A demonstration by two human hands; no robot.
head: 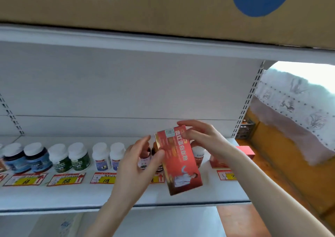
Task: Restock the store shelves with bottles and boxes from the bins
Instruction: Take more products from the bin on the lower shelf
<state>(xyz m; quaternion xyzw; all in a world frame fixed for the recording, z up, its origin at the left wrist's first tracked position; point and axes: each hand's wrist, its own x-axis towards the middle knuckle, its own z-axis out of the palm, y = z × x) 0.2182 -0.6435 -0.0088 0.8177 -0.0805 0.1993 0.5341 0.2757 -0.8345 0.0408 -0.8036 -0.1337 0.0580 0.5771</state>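
Observation:
A tall red and gold box (178,161) hangs tilted in front of the white shelf (72,195), above its front right part. My right hand (201,137) grips the box's top end with curled fingers. My left hand (139,162) holds its left edge, thumb on the front. A row of white-capped bottles (70,157) stands along the shelf to the left, behind red and yellow price tags (66,179). Behind the box stand brown bottles (198,156), partly hidden.
A big cardboard carton (163,6) lies on the upper shelf. A small red box (245,151) sits off the shelf's right end, and another red box (216,162) stands on the shelf under my right forearm. The right upright (248,99) bounds the shelf.

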